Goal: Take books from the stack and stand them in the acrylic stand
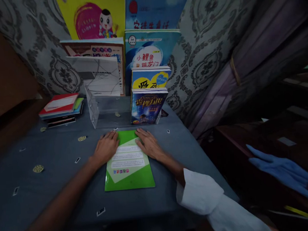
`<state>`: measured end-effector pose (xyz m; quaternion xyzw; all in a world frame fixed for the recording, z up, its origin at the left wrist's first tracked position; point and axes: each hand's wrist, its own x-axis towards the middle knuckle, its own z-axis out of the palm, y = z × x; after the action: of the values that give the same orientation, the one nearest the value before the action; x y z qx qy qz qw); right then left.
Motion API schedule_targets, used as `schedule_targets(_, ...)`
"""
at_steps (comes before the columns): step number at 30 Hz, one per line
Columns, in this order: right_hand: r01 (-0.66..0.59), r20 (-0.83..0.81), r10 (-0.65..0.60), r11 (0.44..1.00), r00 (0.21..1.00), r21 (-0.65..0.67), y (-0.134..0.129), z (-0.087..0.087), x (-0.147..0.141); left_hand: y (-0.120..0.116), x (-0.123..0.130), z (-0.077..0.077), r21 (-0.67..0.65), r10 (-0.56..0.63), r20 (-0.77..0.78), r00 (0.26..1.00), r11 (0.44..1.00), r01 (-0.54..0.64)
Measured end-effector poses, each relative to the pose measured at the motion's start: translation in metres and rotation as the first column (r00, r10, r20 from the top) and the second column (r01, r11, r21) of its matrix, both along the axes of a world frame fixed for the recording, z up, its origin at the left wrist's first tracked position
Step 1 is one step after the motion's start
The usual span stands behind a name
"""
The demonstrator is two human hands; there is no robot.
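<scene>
A thin green book (129, 181) lies flat on the cloth-covered table in front of me, its printed text upside down from my side. My left hand (106, 147) rests over its upper left edge, fingers lying forward and the thumb side on the cover. At the upper right edge, my right hand (148, 143) lies with fingers stretched and the thumb spread onto the cover. Just beyond the book stands a clear acrylic rack (92, 109). Its right side holds a dark blue book (148, 107) in front of several others; a white booklet (102, 73) stands on the left side.
A stack of books (62, 105) with a red one on top lies at the table's back left. Behind the rack hangs a patterned curtain (211, 36). Right of the table (69, 197), a blue glove (283, 171) lies on a dark surface.
</scene>
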<state>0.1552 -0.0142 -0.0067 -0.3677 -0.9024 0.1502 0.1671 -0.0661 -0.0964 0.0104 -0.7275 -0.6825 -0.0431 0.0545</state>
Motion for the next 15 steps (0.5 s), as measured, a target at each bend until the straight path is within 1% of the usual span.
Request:
schedule_targets(4,-0.015,-0.053,0.015,1.000,0.998,-0.005,0.004,0.000,-0.001,0.007,0.002,-0.012,0.036,-0.077,0.015,0.997,0.996,0.077)
schedule_targets(8,-0.002,-0.079,0.000,1.000,0.997,-0.027,0.008,0.000,-0.001,0.024,0.013,-0.021,0.032,-0.207,0.060,0.976,0.978,0.205)
schedule_targets(10,0.005,-0.079,-0.007,0.999,0.997,-0.032,0.008,0.002,-0.001,0.031,0.020,-0.020,0.001,-0.262,0.092,0.961,0.965,0.263)
schedule_targets(12,-0.006,-0.076,0.004,1.000,0.997,-0.018,0.007,0.003,-0.002,0.035,0.027,-0.017,-0.035,-0.291,0.117,0.950,0.954,0.297)
schedule_targets(15,-0.028,-0.057,0.029,0.999,0.998,0.024,0.004,0.005,-0.003,0.034,0.033,-0.010,-0.048,-0.291,0.146,0.945,0.952,0.301)
